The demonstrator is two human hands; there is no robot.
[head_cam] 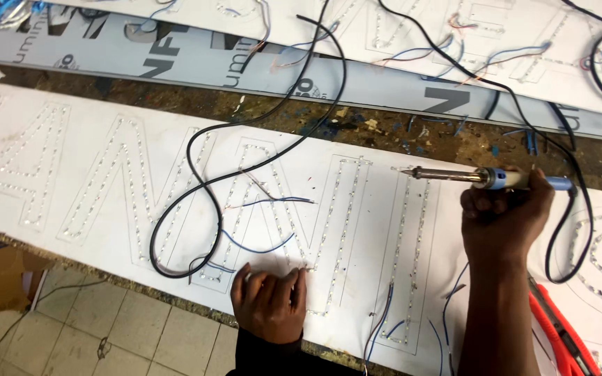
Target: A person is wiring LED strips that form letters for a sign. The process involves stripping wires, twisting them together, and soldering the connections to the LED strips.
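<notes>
Surface: worn, paint-flecked workbench [398, 136] carrying long white sign panels; tiled floor [106, 327] shows below the near edge.
Head view, work piece: white sign panel [85, 118] with letter outlines formed by rows of small inserted lights; thin blue wires [259, 247] and a looping black cable [196, 174] lie across it.
Right hand: right hand [503, 216] is closed in a fist around the blue handle of a soldering iron [454, 175]; the shaft runs left from the grip, tip held just above the panel.
Left hand: left hand [269, 299] lies flat, fingers curled lightly, pressing the panel near its front edge; it grasps nothing.
Handling, iron: judged light and rigid; metal shaft presumably hot, so hold only the handle, behind the collar. The cord trails right of the grip and may drag.
Handling, panel: judged thin, light, somewhat flexible; lights and wires fragile, so press on bare sheet.
Containers: none visible.
Beside the grip: red-orange tool [559, 334] lies below the right forearm.
</notes>
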